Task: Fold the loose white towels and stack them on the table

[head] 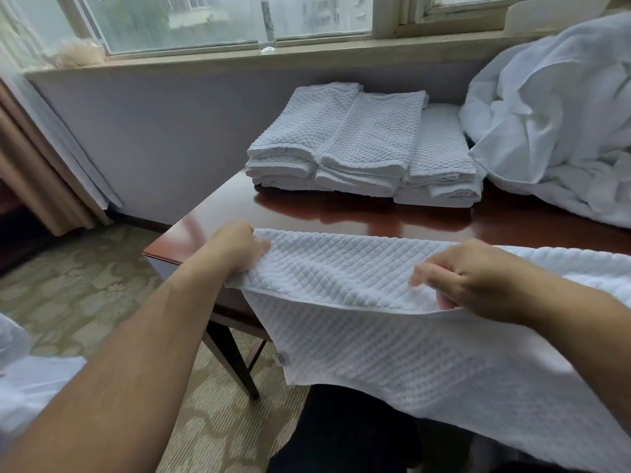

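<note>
White waffle-weave towel (358,302) draped over the table (392,220) edge; left hand (239,245) grips its corner, right hand (478,278) pinches its folded edge. Folded towels (368,145) stacked behind.

One wide-angle head view faces forward and down: left hand (239,245), right hand (478,278) and towel (358,336) close in the lower frame, table (375,216) mid-frame, window (205,18) along the top

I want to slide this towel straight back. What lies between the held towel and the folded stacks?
Only bare, glossy tabletop between the held towel and the folded stacks, in the head view; the loose pile sits off to the right.
</note>
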The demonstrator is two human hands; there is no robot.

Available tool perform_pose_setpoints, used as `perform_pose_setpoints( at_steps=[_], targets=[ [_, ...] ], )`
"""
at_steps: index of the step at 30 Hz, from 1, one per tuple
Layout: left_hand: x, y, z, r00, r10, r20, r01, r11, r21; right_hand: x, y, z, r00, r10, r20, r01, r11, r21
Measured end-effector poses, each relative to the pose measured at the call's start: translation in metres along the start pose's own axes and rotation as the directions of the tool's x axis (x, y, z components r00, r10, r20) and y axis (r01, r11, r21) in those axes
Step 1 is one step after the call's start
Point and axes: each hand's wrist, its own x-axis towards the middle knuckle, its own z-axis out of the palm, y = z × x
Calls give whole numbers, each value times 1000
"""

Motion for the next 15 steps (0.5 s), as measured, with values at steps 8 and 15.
perform_pose_setpoints(
  at_steps=[8, 15],
  targets=[
    [-50, 43, 34, 845, 514, -149, -512, 857, 58, -3, 3, -7, 861, 499, -94, -485, 751, -448],
    [-60, 57, 81, 826, 558, 77, -559, 797, 227, -13, 21, 7, 736, 676, 40, -625, 701, -343]
  ],
)
